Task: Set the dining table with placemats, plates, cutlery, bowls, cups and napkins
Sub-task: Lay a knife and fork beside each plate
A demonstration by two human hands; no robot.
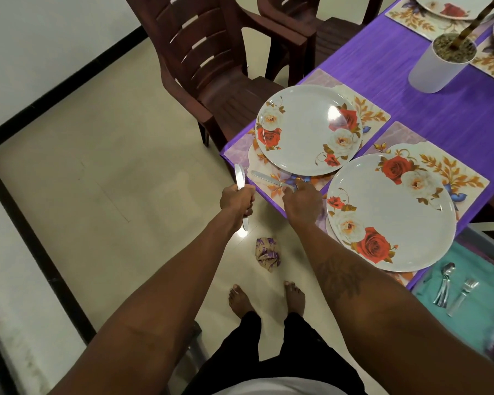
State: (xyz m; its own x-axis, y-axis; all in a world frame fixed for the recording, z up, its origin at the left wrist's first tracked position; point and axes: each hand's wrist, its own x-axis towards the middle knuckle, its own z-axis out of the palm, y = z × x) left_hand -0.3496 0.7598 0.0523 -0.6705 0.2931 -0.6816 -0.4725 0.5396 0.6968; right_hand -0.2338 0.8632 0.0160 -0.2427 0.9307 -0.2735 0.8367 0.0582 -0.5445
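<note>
The fingers (pixel 297 187) of the right hand (pixel 301 201) pinch the handle end of a knife (pixel 264 177) lying on the placemat (pixel 238 146), at 7 o'clock of the far plate (pixel 308 129). The left hand (pixel 237 199) is fisted round a second knife (pixel 239 175), blade up, just off the bench (pixel 411 109). Cutlery is the step in hand. Next, I judge, the right fingers let go and the second knife goes beside the near plate (pixel 391 212), at 4 o'clock. Spoons (pixel 445 283) and a fork (pixel 465 292) wait on a teal cloth (pixel 474 269) at 5 o'clock. A chair (pixel 211 67) crowds the far setting, and crumpled paper (pixel 267 253) lies underfoot.
</note>
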